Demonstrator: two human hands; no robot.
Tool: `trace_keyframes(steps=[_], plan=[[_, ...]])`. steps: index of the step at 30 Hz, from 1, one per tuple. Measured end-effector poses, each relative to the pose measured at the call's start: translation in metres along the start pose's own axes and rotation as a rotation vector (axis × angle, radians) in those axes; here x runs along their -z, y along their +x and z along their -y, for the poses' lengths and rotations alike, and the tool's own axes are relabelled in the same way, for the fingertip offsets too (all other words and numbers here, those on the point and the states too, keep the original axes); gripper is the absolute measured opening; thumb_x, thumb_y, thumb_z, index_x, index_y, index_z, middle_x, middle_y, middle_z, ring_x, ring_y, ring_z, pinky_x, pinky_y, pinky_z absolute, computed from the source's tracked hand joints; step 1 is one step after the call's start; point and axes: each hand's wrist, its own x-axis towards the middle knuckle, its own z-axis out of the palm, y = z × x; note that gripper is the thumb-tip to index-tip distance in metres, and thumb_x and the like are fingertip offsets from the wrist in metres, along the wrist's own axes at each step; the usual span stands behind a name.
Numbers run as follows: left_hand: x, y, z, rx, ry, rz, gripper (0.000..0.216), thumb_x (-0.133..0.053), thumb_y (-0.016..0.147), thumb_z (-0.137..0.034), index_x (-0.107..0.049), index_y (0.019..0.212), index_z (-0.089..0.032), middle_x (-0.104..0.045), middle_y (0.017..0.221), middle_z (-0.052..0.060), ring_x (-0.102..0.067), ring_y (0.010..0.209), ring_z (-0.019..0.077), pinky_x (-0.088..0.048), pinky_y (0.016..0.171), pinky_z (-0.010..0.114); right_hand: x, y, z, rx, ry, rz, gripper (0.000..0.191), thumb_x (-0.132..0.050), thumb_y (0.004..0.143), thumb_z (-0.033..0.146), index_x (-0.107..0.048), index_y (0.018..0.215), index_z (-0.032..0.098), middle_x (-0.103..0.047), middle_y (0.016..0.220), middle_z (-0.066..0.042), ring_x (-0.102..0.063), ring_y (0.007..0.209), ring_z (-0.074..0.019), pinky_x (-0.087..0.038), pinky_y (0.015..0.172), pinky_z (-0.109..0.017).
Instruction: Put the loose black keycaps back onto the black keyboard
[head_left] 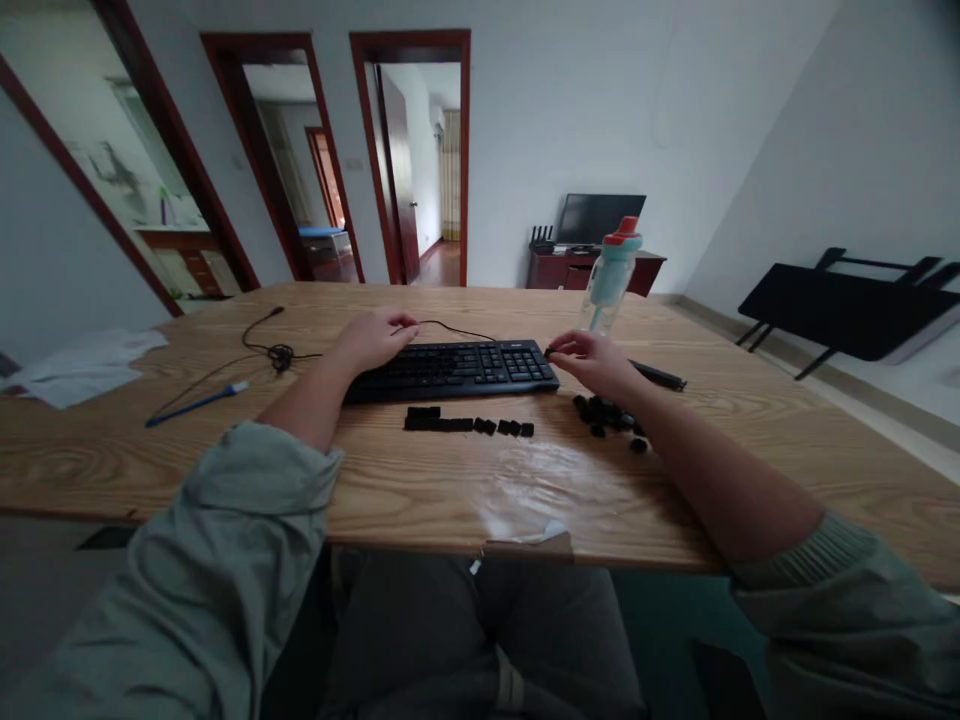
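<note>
A black keyboard (469, 368) lies on the wooden table, with a patch in its left-middle part where keys look to be off. My left hand (373, 340) rests over its upper left end, fingers loosely bent and apart, with nothing visible in them. Just off the keyboard's upper right corner, my right hand (589, 360) pinches a small dark piece, seemingly a keycap (550, 352). Loose black keycaps (600, 410) lie in a pile below my right wrist. More keycaps (442, 424) stand in a row in front of the keyboard.
A clear bottle (606, 285) with a red and teal lid stands behind my right hand. Beside that hand lies a long black bar (658, 375). At left are a blue brush (195, 404), a coiled cable (280, 357) and white paper (90, 362). The table's front edge (420, 545) is near my lap.
</note>
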Motion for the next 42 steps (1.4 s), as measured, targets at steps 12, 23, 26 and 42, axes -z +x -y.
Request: trace_keyframes(steps=[12, 23, 26, 42], plan=[[-0.008, -0.006, 0.08, 0.368, -0.019, 0.0, 0.031, -0.063, 0.081, -0.039, -0.072, 0.101, -0.017, -0.075, 0.091, 0.008, -0.066, 0.083, 0.0221, -0.051, 0.077, 0.031, -0.001, -0.002, -0.009, 0.011, -0.334, 0.034, 0.021, -0.061, 0.077, 0.021, -0.072, 0.095, 0.02, -0.073, 0.093, -0.004, -0.058, 0.064, -0.0148, -0.045, 0.064, -0.029], [-0.018, -0.004, 0.089, 0.317, 0.028, 0.106, 0.027, -0.061, 0.08, -0.038, -0.074, 0.095, -0.021, -0.075, 0.1, 0.008, -0.068, 0.093, 0.0245, -0.05, 0.083, 0.032, -0.004, -0.006, -0.006, 0.016, -0.286, 0.051, 0.021, -0.062, 0.082, 0.027, -0.067, 0.101, 0.021, -0.073, 0.091, -0.004, -0.058, 0.061, -0.0137, -0.045, 0.059, -0.027], [-0.017, -0.004, 0.088, 0.309, 0.04, 0.097, 0.024, -0.061, 0.08, -0.037, -0.074, 0.093, -0.021, -0.075, 0.101, 0.008, -0.068, 0.094, 0.0252, -0.05, 0.085, 0.033, -0.005, -0.006, -0.007, 0.045, -0.284, 0.073, 0.024, -0.06, 0.084, 0.027, -0.069, 0.106, 0.022, -0.074, 0.092, -0.004, -0.057, 0.06, -0.0132, -0.044, 0.058, -0.027], [-0.05, -0.028, -0.086, -0.478, -0.179, 0.117, 0.036, -0.07, 0.082, -0.035, -0.068, 0.116, -0.023, -0.074, 0.097, 0.003, -0.066, 0.085, 0.0171, -0.051, 0.079, 0.029, -0.045, -0.015, 0.035, 0.135, 0.318, 0.181, 0.03, -0.075, 0.076, 0.037, -0.061, 0.096, 0.02, -0.074, 0.093, -0.006, -0.067, 0.081, -0.0185, -0.053, 0.069, -0.032]])
